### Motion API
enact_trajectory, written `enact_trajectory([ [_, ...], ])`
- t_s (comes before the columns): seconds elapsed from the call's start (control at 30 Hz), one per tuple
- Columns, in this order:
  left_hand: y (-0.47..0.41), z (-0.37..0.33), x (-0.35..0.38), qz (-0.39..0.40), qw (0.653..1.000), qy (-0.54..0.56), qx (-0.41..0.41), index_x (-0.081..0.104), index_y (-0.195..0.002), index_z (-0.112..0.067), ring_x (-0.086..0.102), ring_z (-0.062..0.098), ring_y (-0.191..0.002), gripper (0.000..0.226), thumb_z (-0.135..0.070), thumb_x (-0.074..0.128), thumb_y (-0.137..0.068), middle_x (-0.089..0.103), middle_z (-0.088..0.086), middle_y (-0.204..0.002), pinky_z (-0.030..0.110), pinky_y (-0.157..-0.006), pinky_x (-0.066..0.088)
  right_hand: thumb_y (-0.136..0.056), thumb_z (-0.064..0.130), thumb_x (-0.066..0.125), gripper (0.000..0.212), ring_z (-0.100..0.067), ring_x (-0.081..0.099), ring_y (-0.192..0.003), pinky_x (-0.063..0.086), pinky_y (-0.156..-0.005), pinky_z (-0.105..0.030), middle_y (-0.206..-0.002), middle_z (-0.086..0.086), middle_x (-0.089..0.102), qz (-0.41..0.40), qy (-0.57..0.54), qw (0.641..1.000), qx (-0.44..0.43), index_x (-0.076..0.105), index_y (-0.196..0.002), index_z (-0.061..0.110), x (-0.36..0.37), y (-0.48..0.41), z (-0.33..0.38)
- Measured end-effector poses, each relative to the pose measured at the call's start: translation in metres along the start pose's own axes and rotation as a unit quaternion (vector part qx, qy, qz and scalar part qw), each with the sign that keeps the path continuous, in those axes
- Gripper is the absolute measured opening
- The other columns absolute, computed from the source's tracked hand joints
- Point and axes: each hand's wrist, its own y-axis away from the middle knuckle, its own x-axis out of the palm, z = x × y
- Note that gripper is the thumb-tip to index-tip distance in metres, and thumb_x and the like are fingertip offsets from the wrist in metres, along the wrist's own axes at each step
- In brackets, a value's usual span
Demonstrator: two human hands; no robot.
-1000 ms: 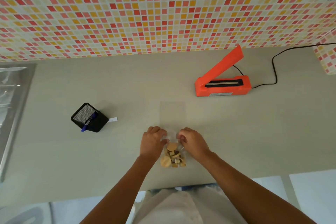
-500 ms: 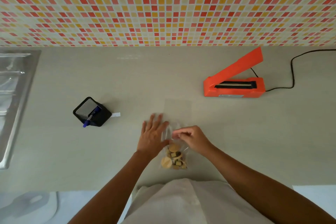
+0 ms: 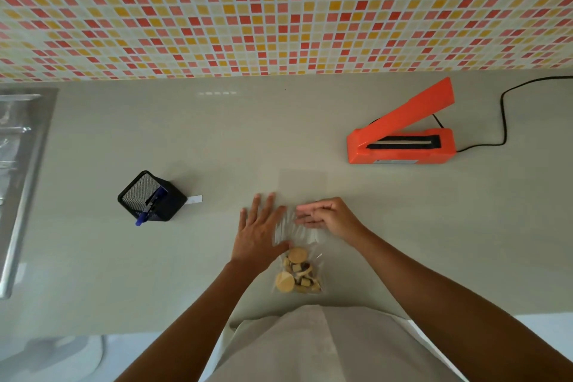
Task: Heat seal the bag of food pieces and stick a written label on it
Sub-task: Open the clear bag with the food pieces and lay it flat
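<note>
As left hand (image 3: 260,232) presses flat, right hand (image 3: 331,217) — fingers straight — touches crinkly (clear) bag (image 3: 305,238)

counter (image 3: 155,273): plain grey-beige slab, matte, runs the full width of the view; small pale glare patch near its far edge.
wall (image 3: 279,9): rises straight from the counter's far edge; small mosaic tiles in red, orange, yellow and cream, white grout.
steel sink surround (image 3: 21,183): set into the counter's left end, shiny rim, ridged metal further in.
mesh holder (image 3: 139,192): black, square, tipped over on the counter left of centre, mouth facing the near-left.
floor (image 3: 542,324): pale, showing below the counter's near edge; blurred.
</note>
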Motion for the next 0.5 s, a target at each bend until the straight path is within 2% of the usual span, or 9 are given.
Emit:
enact_trajectory([
  [0.07,0.000,0.000,-0.001,0.002,1.000,-0.002,-0.001,0.017,-0.154,-0.033,-0.017,0.025,-0.150,0.087,-0.066,0.056,-0.083,-0.008,-0.005,-0.164,0.053,-0.122,0.004,-0.095,-0.011,0.042,0.033,-0.029,0.071,-0.103,0.056,-0.092,-0.033,-0.116,-0.025,0.069,-0.030,-0.008,0.999,-0.020,0.062,-0.121,-0.010,-0.005,-0.007,0.009],
  [0.2,0.002,-0.004,-0.005,0.006,1.000,-0.004,-0.004,0.016,-0.154,-0.033,-0.016,0.026,-0.150,0.087,-0.066,0.056,-0.084,-0.007,-0.003,-0.165,0.052,-0.122,0.001,-0.095,-0.012,0.042,0.033,-0.010,0.074,-0.090,0.054,-0.088,-0.024,-0.123,-0.029,0.063,-0.092,-0.044,0.993,-0.054,0.059,-0.124,-0.012,-0.017,-0.027,0.028],
  [0.37,0.003,-0.005,-0.004,-0.014,1.000,-0.017,-0.004,0.024,-0.152,-0.031,-0.006,0.028,-0.152,0.084,-0.064,0.058,-0.083,0.004,0.003,-0.165,0.053,-0.122,0.009,-0.096,-0.008,0.045,0.030,-0.033,0.068,-0.109,0.052,-0.095,-0.032,-0.116,-0.029,0.067,-0.122,-0.047,0.988,-0.081,0.063,-0.119,-0.011,-0.010,-0.026,0.037],
  [0.43,0.002,-0.005,-0.002,-0.026,0.999,-0.019,-0.001,0.028,-0.151,-0.030,0.000,0.029,-0.152,0.084,-0.063,0.061,-0.082,0.010,0.006,-0.165,0.054,-0.121,0.013,-0.098,-0.006,0.043,0.028,-0.038,0.069,-0.104,0.055,-0.093,-0.037,-0.110,-0.029,0.070,-0.117,-0.066,0.988,-0.081,0.066,-0.113,-0.010,0.000,-0.015,0.032],
  [0.5,0.002,-0.005,-0.001,-0.033,0.999,-0.020,0.001,0.030,-0.150,-0.030,0.003,0.031,-0.152,0.083,-0.063,0.062,-0.081,0.013,0.007,-0.164,0.054,-0.121,0.014,-0.098,-0.006,0.042,0.028,-0.039,0.072,-0.097,0.059,-0.087,-0.037,-0.105,-0.029,0.071,-0.093,-0.068,0.991,-0.072,0.068,-0.109,-0.011,0.012,-0.001,0.018],
])
